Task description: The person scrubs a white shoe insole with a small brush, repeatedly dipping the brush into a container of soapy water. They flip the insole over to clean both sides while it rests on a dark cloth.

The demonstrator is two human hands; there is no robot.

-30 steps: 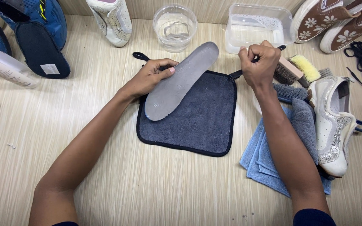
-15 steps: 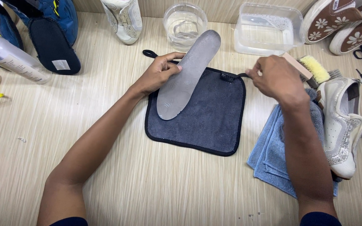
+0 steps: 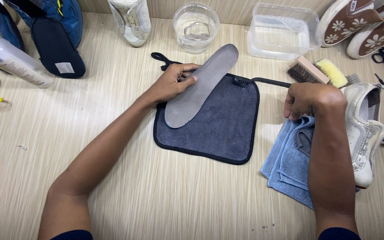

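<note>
Pale striped counter [image 3: 112, 111] under us: our left hand [image 3: 172, 84] pins the grey insole [image 3: 201, 86] on the dark cloth [image 3: 218, 129], fingers flat on its edge (long axis running up-right). Our right hand [image 3: 312, 100], farther off, grips a thin black brush [image 3: 263, 81].

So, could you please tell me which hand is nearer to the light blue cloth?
Right. The right hand rests at the light blue cloth's upper edge, holding a thin black brush; the left hand is farther away, pressing on the grey insole.
</note>
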